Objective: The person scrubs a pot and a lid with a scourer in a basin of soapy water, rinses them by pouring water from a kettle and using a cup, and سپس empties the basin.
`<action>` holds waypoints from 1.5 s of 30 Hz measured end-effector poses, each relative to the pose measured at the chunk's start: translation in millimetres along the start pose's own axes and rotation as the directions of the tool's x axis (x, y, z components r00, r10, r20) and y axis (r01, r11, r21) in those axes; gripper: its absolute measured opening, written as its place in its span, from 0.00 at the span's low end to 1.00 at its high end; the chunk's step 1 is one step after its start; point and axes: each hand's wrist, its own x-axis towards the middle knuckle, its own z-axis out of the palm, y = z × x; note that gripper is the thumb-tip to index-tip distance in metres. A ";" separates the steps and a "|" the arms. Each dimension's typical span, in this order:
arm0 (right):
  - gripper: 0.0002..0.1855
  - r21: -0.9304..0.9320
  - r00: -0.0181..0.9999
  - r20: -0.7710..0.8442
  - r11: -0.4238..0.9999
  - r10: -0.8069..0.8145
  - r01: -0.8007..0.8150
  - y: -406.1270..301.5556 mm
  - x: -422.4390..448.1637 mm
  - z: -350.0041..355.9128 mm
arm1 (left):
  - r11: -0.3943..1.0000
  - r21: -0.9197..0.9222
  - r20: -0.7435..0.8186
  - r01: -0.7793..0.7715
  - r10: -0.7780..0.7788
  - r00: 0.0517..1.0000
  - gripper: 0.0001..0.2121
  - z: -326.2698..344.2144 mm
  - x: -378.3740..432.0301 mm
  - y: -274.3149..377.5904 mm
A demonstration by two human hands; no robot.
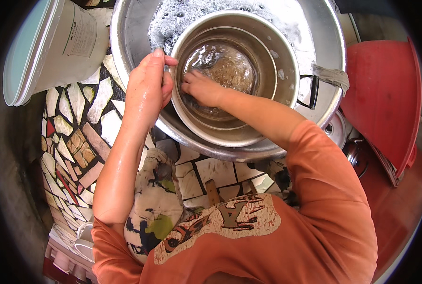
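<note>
A deep metal pot [286,53] sits tilted inside a wide aluminium basin [333,32] of soapy water. My left hand [149,83] grips the pot's left rim, its fingers curled over the edge. Inside the pot, my right hand [203,88] reaches down to the left part of the inner wall, its fingertips at or under the rippling water [232,71]. Whether those fingers hold anything is hidden. A black-covered wire handle [314,92] sticks out from the pot's right side.
White suds [193,17] float in the basin, and a grey cloth [333,78] is wrapped at its right rim. To the left a white plastic bucket [79,60] lies tipped on broken-tile paving [101,99]. A red plastic tub [377,96] and metal lids [354,152] are at right.
</note>
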 end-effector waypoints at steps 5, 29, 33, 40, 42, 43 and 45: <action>0.15 -0.219 0.916 -0.359 0.938 0.180 -0.270 29.8 1.9 -23.1 | 0.999 -0.014 -0.029 -0.031 0.030 0.999 0.18 -12.1 -7.1 -2.8; 0.20 0.104 0.972 0.128 0.972 0.196 -0.209 17.6 -129.7 -143.1 | 0.892 0.169 0.095 -0.419 0.408 0.908 0.13 40.2 -13.9 41.4; 0.19 0.616 0.866 -0.297 0.774 0.402 -0.148 17.0 -203.7 -177.9 | 0.448 0.548 0.322 -0.707 0.666 0.672 0.09 93.6 -35.7 75.2; 0.19 0.588 0.389 -0.418 0.571 0.821 -0.573 21.3 -290.7 -124.4 | -0.579 0.475 0.870 -0.662 0.420 0.257 0.12 149.0 -61.9 120.7; 0.18 0.467 0.384 -0.606 0.702 0.697 -0.537 23.1 -298.8 -97.5 | -0.681 0.411 0.912 -0.606 0.309 0.271 0.12 164.8 -63.9 131.1; 0.18 0.417 0.399 -0.626 0.720 0.670 -0.555 24.3 -300.4 -85.0 | -0.719 0.383 0.923 -0.580 0.268 0.277 0.12 174.4 -66.0 134.9; 0.17 0.281 0.411 -0.775 0.844 0.480 -0.456 27.0 -300.1 -63.5 | -0.781 0.337 0.933 -0.525 0.204 0.295 0.12 189.7 -69.9 140.7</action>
